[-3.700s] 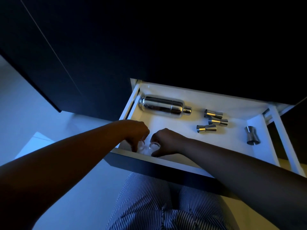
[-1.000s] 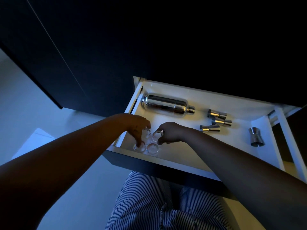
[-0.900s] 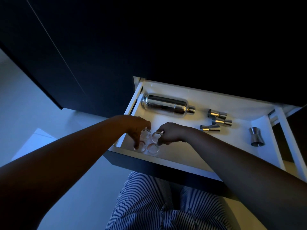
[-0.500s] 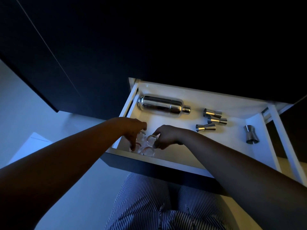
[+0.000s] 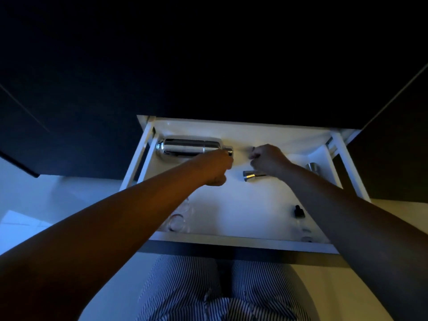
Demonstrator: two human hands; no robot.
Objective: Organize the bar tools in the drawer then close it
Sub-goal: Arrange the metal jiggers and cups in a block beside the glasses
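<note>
The white drawer [image 5: 231,240] stands open. A chrome shaker [image 5: 185,146] lies along its back left. My left hand [image 5: 216,169] is curled just in front of the shaker's cap, and its fingers are hidden. My right hand [image 5: 269,159] is at the back middle, fingertips pinched on a small steel jigger whose rim shows at its fingers. Another jigger [image 5: 251,174] lies on its side just below that hand. A third jigger [image 5: 312,166] stands at the right, partly behind my forearm. Clear shot glasses [image 5: 178,222] sit at the front left, partly under my left arm.
A small black item [image 5: 298,210] lies at the drawer's front right, with a faint clear glass [image 5: 306,236] near the front corner. Dark cabinet fronts [image 5: 208,66] rise above the drawer. My striped trousers [image 5: 208,293] are right under the drawer front.
Both hands have left the shot glasses at the front left and reached to the back of the drawer, the left by the shaker's cap, the right onto the jiggers.
</note>
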